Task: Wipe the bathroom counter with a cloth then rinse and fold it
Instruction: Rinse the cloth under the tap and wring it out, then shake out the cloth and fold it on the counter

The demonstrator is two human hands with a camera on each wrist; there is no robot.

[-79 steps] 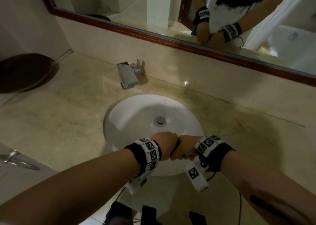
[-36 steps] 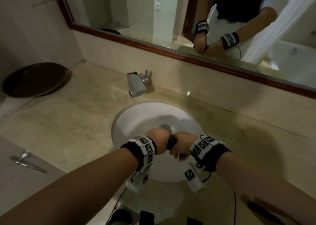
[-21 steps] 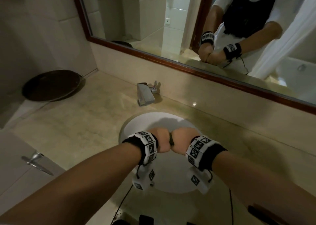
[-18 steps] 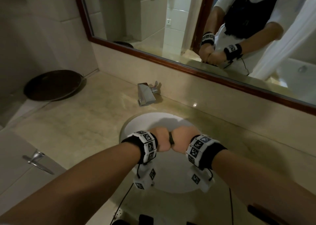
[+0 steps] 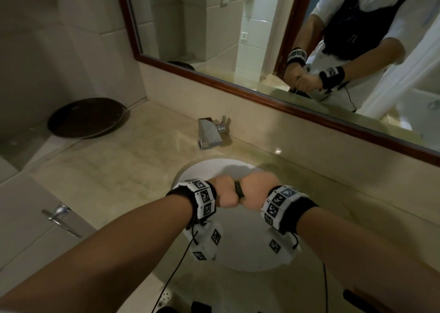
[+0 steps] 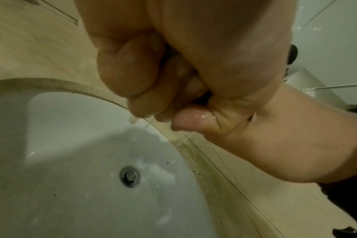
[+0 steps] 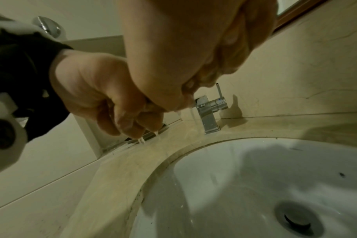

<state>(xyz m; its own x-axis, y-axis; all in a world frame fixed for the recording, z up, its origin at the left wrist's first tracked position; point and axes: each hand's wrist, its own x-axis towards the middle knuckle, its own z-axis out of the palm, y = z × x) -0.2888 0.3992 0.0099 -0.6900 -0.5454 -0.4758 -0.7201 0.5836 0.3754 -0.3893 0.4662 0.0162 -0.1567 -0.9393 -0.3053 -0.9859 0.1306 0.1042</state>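
Fists pressed together over the white sink basin (image 5: 240,253): left hand (image 5: 226,193) and right hand (image 5: 257,191) both clench a dark cloth (image 5: 238,190), wringing water out. Faucet (image 5: 209,133) at twelve o'clock. Unfolding and folding likely come next.

I see my left hand (image 5: 225,193) and right hand (image 5: 256,192) side by side, touching, above the sink (image 5: 240,248) set in the counter (image 5: 107,177). The tap (image 5: 209,134) stands behind the sink; a tray (image 5: 87,117) sits at the counter's far left corner, below the mirror (image 5: 285,39).
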